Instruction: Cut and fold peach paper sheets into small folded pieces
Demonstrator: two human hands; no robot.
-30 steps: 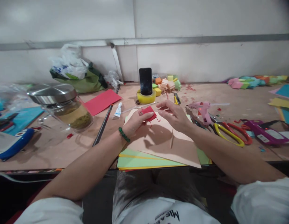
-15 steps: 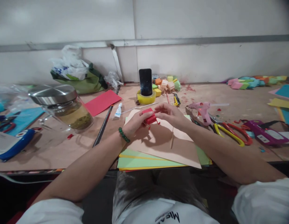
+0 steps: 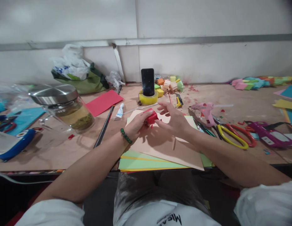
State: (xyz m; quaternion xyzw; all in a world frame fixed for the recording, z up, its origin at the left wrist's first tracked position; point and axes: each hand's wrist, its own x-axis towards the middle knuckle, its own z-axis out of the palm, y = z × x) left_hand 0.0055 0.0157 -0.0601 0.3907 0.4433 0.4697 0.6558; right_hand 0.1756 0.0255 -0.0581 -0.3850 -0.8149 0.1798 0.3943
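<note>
A small red folded-paper box (image 3: 151, 117) sits in my left hand (image 3: 137, 125), which is closed around its near left side. My right hand (image 3: 172, 121) is just to the right of the box, fingers apart and bent; its thumb tip comes close to the box, and I cannot tell whether it touches. Below both hands lies a stack of coloured sheets, with a peach sheet (image 3: 160, 147) on top and green paper (image 3: 146, 164) under it. A thin stick (image 3: 174, 143) rests on the peach sheet.
On the right lie a pink glue gun (image 3: 207, 113), scissors with yellow and red handles (image 3: 233, 137) and a purple device (image 3: 266, 133). A phone (image 3: 147, 82) leans on a yellow tape roll (image 3: 148, 98), near small paper boxes (image 3: 169, 85). A glass jar (image 3: 75, 117) and red paper (image 3: 104, 102) are left.
My right hand has opened wider beside the red box, its fingers lifting apart. The box has turned slightly in my left hand, and the loose red strips show less.
</note>
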